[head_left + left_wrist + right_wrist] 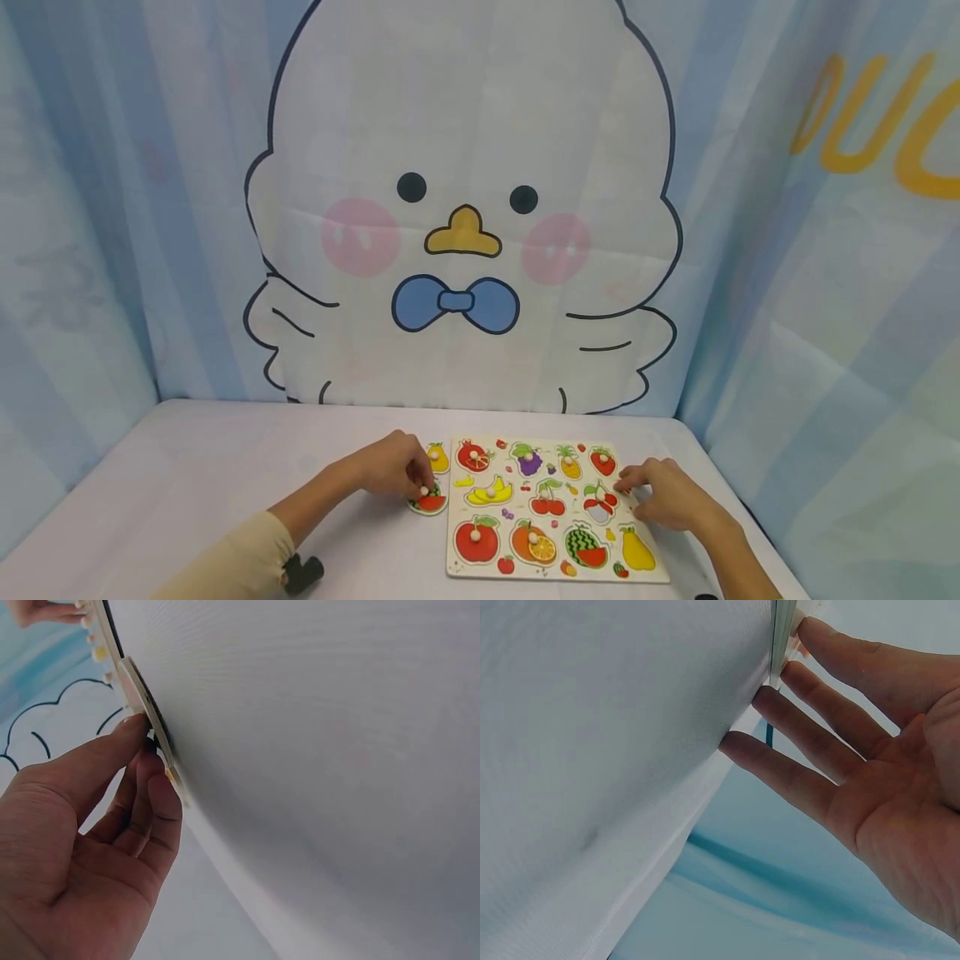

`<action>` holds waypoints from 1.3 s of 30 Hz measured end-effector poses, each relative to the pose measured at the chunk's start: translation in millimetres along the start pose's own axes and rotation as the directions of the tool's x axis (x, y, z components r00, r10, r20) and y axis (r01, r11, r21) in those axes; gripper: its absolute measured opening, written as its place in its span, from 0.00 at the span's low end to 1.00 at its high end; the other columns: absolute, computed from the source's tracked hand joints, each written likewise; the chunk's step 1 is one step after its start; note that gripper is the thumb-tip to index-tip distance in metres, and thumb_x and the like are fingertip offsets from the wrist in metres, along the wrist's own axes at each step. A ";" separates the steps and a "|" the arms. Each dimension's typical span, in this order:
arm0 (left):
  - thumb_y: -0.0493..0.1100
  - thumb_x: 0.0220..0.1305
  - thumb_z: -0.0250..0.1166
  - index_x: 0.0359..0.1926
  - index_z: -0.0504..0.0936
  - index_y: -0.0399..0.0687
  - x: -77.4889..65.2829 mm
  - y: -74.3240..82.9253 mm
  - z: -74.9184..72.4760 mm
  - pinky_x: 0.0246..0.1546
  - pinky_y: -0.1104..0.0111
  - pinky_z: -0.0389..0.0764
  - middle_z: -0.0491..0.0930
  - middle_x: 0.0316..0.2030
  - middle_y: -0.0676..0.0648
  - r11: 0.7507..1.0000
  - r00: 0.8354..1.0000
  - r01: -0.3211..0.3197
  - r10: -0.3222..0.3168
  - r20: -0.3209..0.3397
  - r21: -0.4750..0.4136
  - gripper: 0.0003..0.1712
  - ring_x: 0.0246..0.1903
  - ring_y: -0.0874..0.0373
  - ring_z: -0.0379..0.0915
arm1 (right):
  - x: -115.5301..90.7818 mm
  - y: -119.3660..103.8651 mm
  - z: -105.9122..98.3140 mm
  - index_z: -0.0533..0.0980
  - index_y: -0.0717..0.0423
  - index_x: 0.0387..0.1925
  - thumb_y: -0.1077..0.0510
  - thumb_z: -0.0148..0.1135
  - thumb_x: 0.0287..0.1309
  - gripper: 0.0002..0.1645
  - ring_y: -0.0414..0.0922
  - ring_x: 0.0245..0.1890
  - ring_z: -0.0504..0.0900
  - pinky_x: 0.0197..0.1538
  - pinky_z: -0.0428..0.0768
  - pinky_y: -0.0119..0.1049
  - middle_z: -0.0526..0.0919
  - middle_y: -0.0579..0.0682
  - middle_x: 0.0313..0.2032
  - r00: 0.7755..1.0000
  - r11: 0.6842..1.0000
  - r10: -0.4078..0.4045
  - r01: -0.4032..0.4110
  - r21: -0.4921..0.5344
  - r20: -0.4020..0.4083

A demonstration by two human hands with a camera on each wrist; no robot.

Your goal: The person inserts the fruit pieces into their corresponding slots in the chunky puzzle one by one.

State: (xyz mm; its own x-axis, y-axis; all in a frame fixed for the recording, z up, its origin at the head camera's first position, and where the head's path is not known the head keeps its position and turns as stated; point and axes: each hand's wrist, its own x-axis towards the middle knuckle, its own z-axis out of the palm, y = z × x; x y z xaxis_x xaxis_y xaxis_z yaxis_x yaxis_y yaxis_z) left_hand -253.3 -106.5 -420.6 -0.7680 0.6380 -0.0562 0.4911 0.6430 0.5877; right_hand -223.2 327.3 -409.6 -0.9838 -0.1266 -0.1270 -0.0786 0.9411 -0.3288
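Observation:
My left hand (392, 467) pinches the small knob of a watermelon piece (432, 503), just left of the fruit puzzle board (454, 560). In the left wrist view, the thumb and fingertips of that hand (97, 832) meet at the face of the thin piece (133, 686), seen edge-on. Past it lies a pear piece (438, 458), partly covered by the fingers. My right hand (667, 496) touches the board's right edge with its fingertips. Its fingers (810, 739) look extended in the right wrist view, the lower ones reaching the white tabletop.
Knobbed fruit pieces fill much of the board, among them an apple (476, 542), an orange (532, 543) and bananas (490, 493). Knobless watermelon (585, 546) and pear (637, 550) pictures show at its lower right. A curtain with a cartoon bird (465, 358) hangs behind the table (247, 442).

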 end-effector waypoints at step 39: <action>0.40 0.54 0.72 0.29 0.87 0.56 54.1 63.7 31.2 0.26 0.77 0.76 0.79 0.23 0.64 0.979 0.978 -0.196 0.191 0.083 0.050 0.04 0.22 0.70 0.71 | 2.4 0.5 -1.2 0.86 0.44 0.39 0.64 0.76 0.40 0.20 0.55 0.55 0.68 0.56 0.69 0.60 0.82 0.48 0.51 1.000 1.000 -0.007 0.007 0.003 0.024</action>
State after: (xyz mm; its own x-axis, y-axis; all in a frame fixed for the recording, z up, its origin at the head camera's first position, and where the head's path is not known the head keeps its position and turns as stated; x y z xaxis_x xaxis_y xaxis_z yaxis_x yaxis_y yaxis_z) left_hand -250.7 -17.8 -411.4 -0.6231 0.7821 -0.0094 0.6520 0.5261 0.5461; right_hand -225.7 327.9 -409.0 -0.9791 -0.1406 -0.1469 -0.0850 0.9392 -0.3327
